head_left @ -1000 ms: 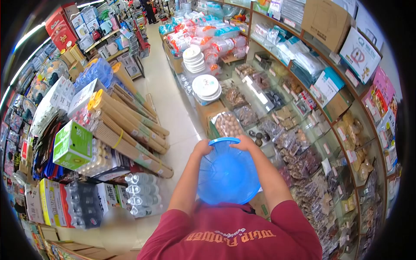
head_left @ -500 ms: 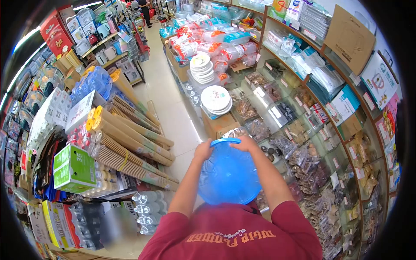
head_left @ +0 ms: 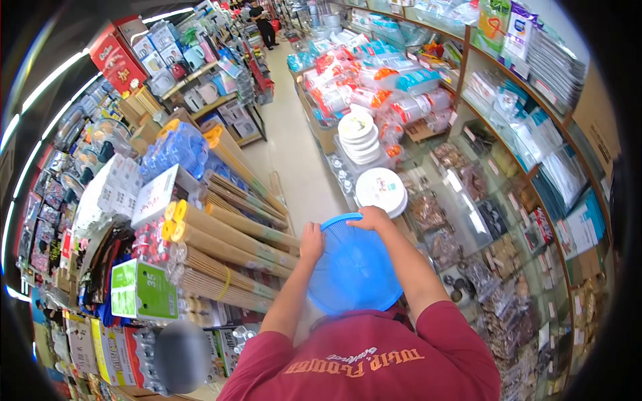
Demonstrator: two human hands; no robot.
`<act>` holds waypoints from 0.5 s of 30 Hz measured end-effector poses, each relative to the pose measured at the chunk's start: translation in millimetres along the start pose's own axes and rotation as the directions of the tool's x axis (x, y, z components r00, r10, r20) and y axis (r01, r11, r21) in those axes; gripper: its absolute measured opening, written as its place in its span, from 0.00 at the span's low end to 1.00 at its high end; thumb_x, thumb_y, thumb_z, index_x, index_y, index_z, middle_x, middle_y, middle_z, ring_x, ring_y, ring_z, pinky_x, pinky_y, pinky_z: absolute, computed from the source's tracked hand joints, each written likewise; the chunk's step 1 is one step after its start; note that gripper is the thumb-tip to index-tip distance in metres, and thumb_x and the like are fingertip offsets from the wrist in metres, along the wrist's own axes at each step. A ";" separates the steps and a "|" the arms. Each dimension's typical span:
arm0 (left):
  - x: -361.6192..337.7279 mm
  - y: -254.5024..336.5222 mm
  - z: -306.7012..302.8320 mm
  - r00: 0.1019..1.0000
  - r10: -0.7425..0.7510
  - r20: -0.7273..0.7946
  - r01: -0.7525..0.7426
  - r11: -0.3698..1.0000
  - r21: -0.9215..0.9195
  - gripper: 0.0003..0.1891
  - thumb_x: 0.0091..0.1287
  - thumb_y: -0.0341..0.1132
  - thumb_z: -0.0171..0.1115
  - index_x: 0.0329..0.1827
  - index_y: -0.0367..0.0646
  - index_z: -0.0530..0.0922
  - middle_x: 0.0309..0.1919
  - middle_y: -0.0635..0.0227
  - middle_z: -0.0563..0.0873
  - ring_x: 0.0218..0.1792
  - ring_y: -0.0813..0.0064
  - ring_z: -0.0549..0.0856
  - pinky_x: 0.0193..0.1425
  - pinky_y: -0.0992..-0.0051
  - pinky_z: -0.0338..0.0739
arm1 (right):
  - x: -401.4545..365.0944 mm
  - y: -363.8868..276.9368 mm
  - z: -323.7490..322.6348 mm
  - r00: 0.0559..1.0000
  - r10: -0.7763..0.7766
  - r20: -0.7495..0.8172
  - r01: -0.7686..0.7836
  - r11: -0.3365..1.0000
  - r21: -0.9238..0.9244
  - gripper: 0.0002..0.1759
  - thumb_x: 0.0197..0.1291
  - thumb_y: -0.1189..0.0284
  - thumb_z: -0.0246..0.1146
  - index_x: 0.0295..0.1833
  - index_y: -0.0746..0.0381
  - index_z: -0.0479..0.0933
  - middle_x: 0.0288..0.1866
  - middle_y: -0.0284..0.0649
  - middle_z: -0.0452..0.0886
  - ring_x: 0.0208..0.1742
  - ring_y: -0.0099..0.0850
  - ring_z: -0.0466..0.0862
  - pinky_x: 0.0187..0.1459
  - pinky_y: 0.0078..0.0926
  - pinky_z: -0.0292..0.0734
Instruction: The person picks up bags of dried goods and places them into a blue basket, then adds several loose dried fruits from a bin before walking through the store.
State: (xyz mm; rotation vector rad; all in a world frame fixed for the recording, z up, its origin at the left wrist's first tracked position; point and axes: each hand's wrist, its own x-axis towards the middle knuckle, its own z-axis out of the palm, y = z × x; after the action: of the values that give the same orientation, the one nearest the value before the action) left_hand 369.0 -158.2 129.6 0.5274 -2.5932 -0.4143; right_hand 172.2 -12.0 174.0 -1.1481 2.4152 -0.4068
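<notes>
1. a round blue plastic mesh basket [head_left: 354, 274] is held close to the chest, just above the red shirt [head_left: 361, 354].
2. left hand [head_left: 311, 242]: fingers curled shut over the rim's left edge.
3. right hand [head_left: 370, 218]: fingers closed on the far top of the rim, reaching further out.
4. the basket's body hangs from both hands toward the person; rolled bamboo mats [head_left: 234, 247] lie near on the left.
</notes>
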 end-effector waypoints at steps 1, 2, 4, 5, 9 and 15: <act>10.2 -7.0 -0.6 1.000 -0.009 -0.026 0.010 1.000 0.028 0.11 0.57 0.30 0.62 0.41 0.37 0.73 0.40 0.54 0.74 0.46 0.51 0.75 0.49 0.58 0.72 | 15.6 -6.0 -6.3 1.000 -0.011 0.002 0.011 1.000 -0.013 0.42 0.43 0.33 0.60 0.50 0.59 0.81 0.49 0.47 0.82 0.52 0.43 0.82 0.54 0.39 0.76; 22.0 -14.7 -0.9 0.999 -0.017 -0.050 0.020 0.998 0.052 0.11 0.57 0.29 0.62 0.41 0.37 0.73 0.40 0.53 0.74 0.46 0.51 0.75 0.49 0.57 0.72 | 34.8 -7.6 -6.4 1.000 -0.013 0.010 0.013 0.999 -0.044 0.43 0.43 0.32 0.59 0.52 0.58 0.80 0.52 0.46 0.81 0.54 0.42 0.81 0.55 0.38 0.75; 43.6 -20.1 -6.6 0.999 -0.014 -0.048 0.018 0.996 0.084 0.11 0.57 0.30 0.62 0.41 0.37 0.72 0.39 0.53 0.75 0.45 0.51 0.75 0.50 0.57 0.72 | 57.2 -12.3 -17.8 1.000 -0.012 0.023 0.013 0.999 -0.033 0.43 0.43 0.33 0.60 0.52 0.58 0.80 0.52 0.46 0.81 0.54 0.42 0.80 0.55 0.38 0.75; 50.2 -20.6 -5.8 0.999 -0.018 -0.045 0.022 0.995 0.102 0.11 0.58 0.31 0.61 0.42 0.38 0.72 0.39 0.54 0.75 0.45 0.51 0.75 0.50 0.57 0.72 | 65.1 -11.0 -21.4 0.999 -0.004 0.043 0.006 0.999 -0.035 0.43 0.43 0.33 0.60 0.52 0.58 0.80 0.52 0.46 0.81 0.55 0.42 0.80 0.56 0.38 0.74; 79.3 -32.5 13.9 0.999 -0.024 -0.021 0.026 0.994 0.108 0.11 0.61 0.33 0.60 0.42 0.39 0.72 0.40 0.54 0.76 0.45 0.50 0.76 0.49 0.56 0.72 | 91.6 2.7 -31.4 0.988 -0.005 0.152 0.005 1.000 0.002 0.42 0.43 0.34 0.61 0.52 0.59 0.80 0.52 0.46 0.81 0.55 0.43 0.80 0.57 0.38 0.74; 134.5 -20.5 48.3 0.969 -0.125 0.211 0.135 0.990 -0.033 0.10 0.64 0.36 0.57 0.44 0.42 0.70 0.41 0.54 0.79 0.43 0.48 0.79 0.46 0.54 0.72 | 103.4 47.8 -49.9 0.991 0.118 0.069 -0.122 0.990 0.068 0.38 0.46 0.37 0.62 0.49 0.59 0.81 0.50 0.48 0.82 0.53 0.44 0.81 0.55 0.39 0.75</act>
State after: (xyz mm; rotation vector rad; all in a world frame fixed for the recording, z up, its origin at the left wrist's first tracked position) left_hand 240.8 -224.6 131.3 0.6727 -2.7498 -0.6026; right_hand 57.6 -60.2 169.8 -0.9646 2.3788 -0.4085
